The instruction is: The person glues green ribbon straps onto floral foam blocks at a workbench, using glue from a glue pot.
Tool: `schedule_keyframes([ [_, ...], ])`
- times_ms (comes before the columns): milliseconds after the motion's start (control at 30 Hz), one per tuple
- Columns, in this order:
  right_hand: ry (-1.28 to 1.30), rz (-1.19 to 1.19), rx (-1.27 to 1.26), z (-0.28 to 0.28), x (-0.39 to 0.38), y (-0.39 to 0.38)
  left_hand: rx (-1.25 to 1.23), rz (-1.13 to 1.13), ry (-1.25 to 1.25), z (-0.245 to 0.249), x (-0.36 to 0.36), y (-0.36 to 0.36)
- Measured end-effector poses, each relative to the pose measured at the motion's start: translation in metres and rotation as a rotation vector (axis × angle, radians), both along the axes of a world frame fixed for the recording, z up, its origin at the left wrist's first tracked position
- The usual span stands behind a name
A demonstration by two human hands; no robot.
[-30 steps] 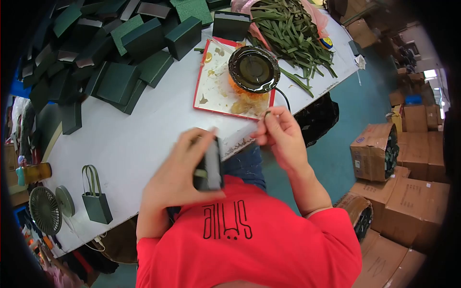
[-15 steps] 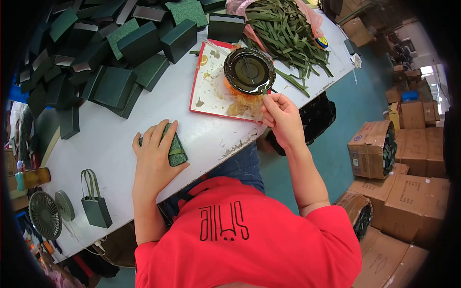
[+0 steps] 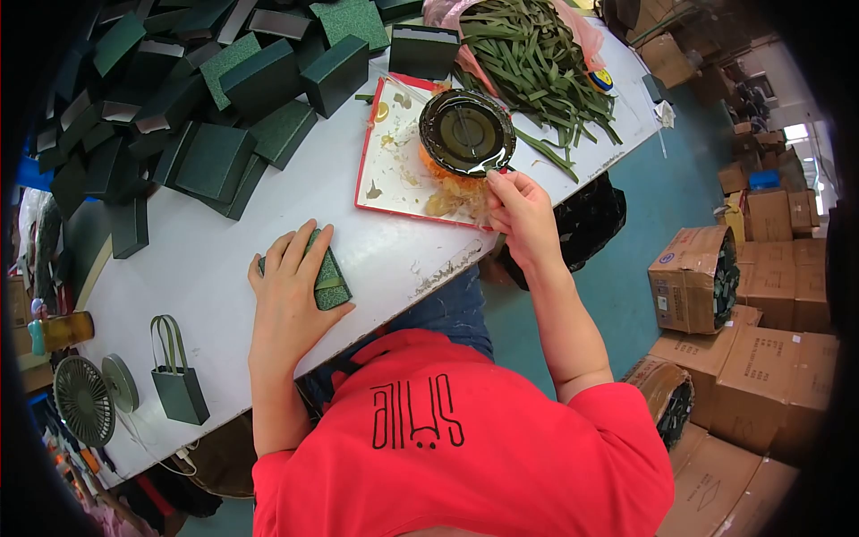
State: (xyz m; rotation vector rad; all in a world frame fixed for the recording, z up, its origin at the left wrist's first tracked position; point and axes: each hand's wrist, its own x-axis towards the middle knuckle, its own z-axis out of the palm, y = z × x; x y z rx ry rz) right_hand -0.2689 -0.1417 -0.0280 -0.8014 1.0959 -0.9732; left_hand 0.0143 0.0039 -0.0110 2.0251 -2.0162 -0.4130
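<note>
My left hand (image 3: pixel 291 295) is spread over a small speckled green box (image 3: pixel 334 288) on the table, fingers gripping its sides; a green ribbon crosses the box's visible part. At the rim of a round black pot (image 3: pixel 458 134) of dark, glossy liquid, my right hand (image 3: pixel 522 215) pinches the end of a short dark strip (image 3: pixel 495 170), probably ribbon. Fingers hide most of that strip. The pot stands on a white tray (image 3: pixel 380 170) with red edges, smeared with yellowish dried residue.
Many dark green boxes (image 3: pixel 215 161) are heaped at the far left. A pile of green ribbon strips (image 3: pixel 537 72) spills from a pink bag at the back. A small green bag with handles (image 3: pixel 182 394) and a fan (image 3: pixel 85 401) stand at left. Cartons (image 3: pixel 761 376) are stacked at right.
My right hand has shifted very slightly left and up at the pot's rim. The left hand and the box under it stay in place.
</note>
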Motion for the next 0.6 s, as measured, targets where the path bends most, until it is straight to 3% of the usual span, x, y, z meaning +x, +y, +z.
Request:
schedule_keyframes([
  [200,-0.064,0.025,0.008,-0.003,-0.007,-0.001,-0.025,0.008,0.038,-0.001,0.000,0.000],
  [433,-0.050,-0.025,-0.098,0.015,-0.002,0.027,-0.176,0.016,0.263,-0.005,0.007,-0.002],
  [600,0.079,0.445,-0.003,0.035,0.020,0.060,-0.205,-0.165,0.441,0.015,0.005,-0.010],
])
